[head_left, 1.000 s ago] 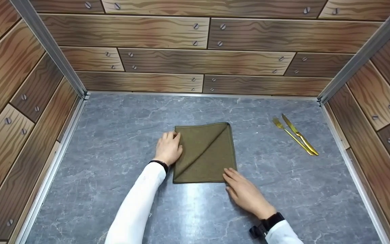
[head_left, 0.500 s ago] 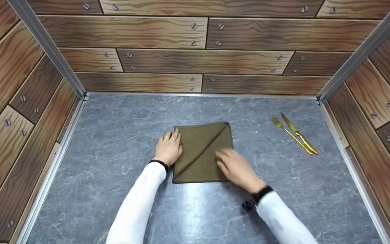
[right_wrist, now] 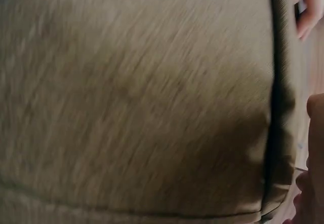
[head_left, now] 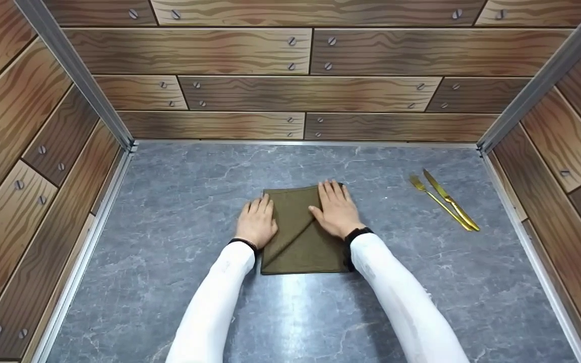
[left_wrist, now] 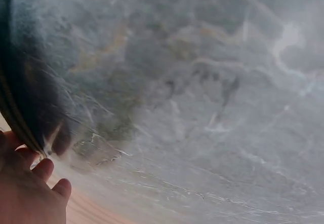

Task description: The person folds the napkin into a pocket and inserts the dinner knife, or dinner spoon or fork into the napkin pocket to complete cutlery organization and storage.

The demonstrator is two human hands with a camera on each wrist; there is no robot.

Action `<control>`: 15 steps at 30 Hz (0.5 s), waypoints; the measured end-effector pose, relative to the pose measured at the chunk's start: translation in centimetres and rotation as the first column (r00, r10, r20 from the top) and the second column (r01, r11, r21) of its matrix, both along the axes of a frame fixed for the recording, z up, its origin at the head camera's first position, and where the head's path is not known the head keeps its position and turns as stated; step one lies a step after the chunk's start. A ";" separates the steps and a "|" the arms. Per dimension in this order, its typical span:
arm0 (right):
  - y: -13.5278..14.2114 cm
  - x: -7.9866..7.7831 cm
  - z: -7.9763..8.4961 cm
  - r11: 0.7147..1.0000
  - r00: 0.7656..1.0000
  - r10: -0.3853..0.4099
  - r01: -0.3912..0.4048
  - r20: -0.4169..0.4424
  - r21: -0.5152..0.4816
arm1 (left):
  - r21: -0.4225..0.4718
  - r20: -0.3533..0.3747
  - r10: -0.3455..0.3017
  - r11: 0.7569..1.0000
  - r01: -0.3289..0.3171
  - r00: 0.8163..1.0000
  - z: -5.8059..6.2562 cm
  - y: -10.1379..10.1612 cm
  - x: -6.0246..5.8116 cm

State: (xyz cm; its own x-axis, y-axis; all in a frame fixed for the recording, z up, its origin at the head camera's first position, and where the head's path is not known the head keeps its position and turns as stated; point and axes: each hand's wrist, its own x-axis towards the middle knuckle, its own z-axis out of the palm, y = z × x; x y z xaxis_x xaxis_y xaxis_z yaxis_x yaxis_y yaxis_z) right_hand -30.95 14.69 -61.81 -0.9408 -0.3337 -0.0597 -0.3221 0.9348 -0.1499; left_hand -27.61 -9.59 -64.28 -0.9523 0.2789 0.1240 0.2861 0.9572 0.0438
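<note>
An olive-green cloth napkin point(head_left: 290, 214), folded to a square with a diagonal fold line across its top, lies flat on the grey marbled table. My left hand point(head_left: 256, 222) rests along its left edge, fingers extended towards the upper left corner. On the upper right corner lies my right hand point(head_left: 338, 209), palm down, fingers straight and thumb out over the diagonal fold. The left wrist view shows fingertips of the left hand point(left_wrist: 30, 193) at the napkin's dark edge. Close up in the right wrist view, the napkin point(right_wrist: 126, 107) fills most of the picture.
To the right lie a gold fork point(head_left: 439, 201) and a gold knife point(head_left: 449, 198), side by side and slanted. Wood-patterned walls point(head_left: 250, 93) with grey metal corner strips point(head_left: 81, 75) enclose the back and both sides of the table.
My right hand has moved from the napkin's lower right corner up over its right side to the upper right corner. The left hand has stayed at the left edge.
</note>
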 end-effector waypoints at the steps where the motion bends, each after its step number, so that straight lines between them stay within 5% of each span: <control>1: 0.2 -0.1 -0.2 1.000 1.000 -0.008 0.008 0.011 0.011 | -0.001 -0.006 0.001 1.000 -0.001 1.000 -0.1 0.0 0.0; 15: 2.5 -0.2 -1.6 1.000 0.999 0.011 -0.013 0.042 0.027 | 0.015 -0.013 -0.002 1.000 0.002 1.000 -0.5 -0.1 -0.1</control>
